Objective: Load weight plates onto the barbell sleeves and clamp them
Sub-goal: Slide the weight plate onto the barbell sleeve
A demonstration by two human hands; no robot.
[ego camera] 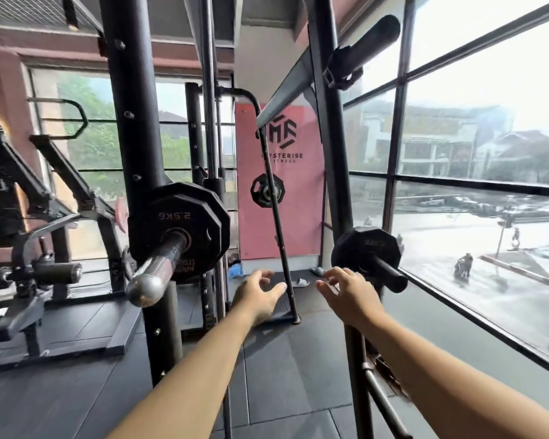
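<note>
- Black rubber floor tiles [282, 359] underfoot; a glazed wall [488, 137] on your right overlooks a wet street; a pink banner [301, 217] hangs straight ahead.
- Left hand [260, 296]: released, fingers loosely spread, grasping nothing, in the air between the two loaded bars.
- Right hand [351, 296]: released, fingers spread, grasping nothing, just below and left of the small weight plate [362, 248].
- Small weight plate: sits on a black storage peg [390, 275], up and right of your right hand. That hand is clearly the nearer one.
- Storage peg: long axis runs from the rack out toward you and to the right. The plate likely has to slide off along that line.
- Barbell sleeve [159, 267]: chrome, on your left, with its end pointing toward you and down-left.
- 2.5 kg plate [178, 226]: already on the barbell sleeve, with a larger plate [222, 217] behind it.
- Clamp: none visible outboard of these plates, so clamping appears undone.
</note>
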